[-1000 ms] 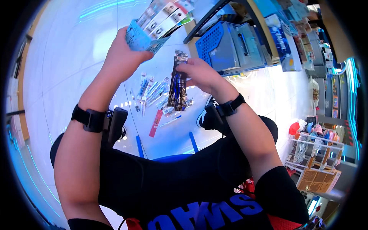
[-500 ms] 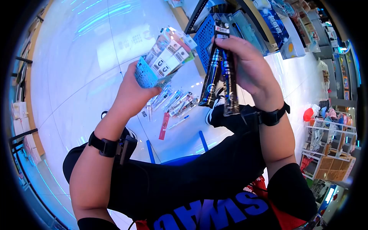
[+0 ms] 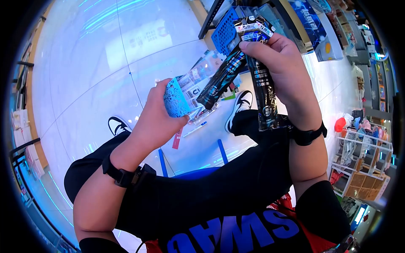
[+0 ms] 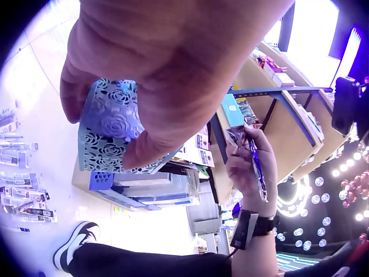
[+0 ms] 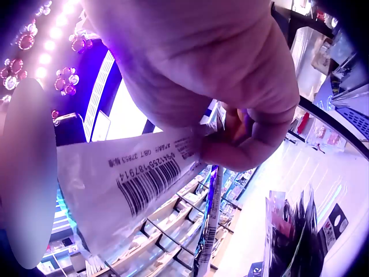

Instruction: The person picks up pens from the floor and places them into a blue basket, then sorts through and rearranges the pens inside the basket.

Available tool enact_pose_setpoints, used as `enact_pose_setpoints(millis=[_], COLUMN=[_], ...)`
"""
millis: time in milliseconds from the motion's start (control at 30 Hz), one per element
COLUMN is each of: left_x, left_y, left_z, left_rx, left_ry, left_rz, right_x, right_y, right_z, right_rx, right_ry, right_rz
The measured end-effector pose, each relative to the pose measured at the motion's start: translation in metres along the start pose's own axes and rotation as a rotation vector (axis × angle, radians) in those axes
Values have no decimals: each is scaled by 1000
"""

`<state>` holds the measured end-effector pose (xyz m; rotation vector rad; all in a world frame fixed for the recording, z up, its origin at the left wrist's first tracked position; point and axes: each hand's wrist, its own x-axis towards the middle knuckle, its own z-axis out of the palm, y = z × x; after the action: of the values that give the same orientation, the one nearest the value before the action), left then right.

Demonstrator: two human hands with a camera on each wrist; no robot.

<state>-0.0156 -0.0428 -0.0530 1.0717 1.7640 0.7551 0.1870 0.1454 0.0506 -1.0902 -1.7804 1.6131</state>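
My left hand grips a light-blue openwork holder with a rose pattern, thumb and fingers round its sides. Flat clear and white packets stick out of it, tilted to the right. Between the thumb and fingers of my right hand, two slim black packets are pinched at their top ends, spread apart like a V. One of them overlaps the holder's packets in the head view. A barcode shows on a pale packet face in the right wrist view. The packets' contents are hidden.
Several loose packaged pens lie on the glossy floor below, near a red strip. A shelf with a blue basket stands at the upper right. Both shoes and blue stool legs are close by. A white rack stands far right.
My left hand has brought the holder down and to the right. The right hand has risen to the right, and its black packets have fanned apart, lying closer to the holder now.
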Motion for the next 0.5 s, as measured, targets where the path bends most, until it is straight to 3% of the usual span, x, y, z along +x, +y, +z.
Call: enact_pose_setpoints(millis=[233,300,500], left_x=[-5,-6,-4], left_y=[2,3,-8], left_z=[2,0,6], left_rx=[17,-148,-31], left_ry=[-8,-57,-11], left_rz=[9,-17,37], right_x=[-2,-2,-4], right_y=[1,2,3], right_z=[5,6,14], right_rx=[-155,-161,-171], right_ry=[-5,-12,-29], right_rz=[-26,-30,-11])
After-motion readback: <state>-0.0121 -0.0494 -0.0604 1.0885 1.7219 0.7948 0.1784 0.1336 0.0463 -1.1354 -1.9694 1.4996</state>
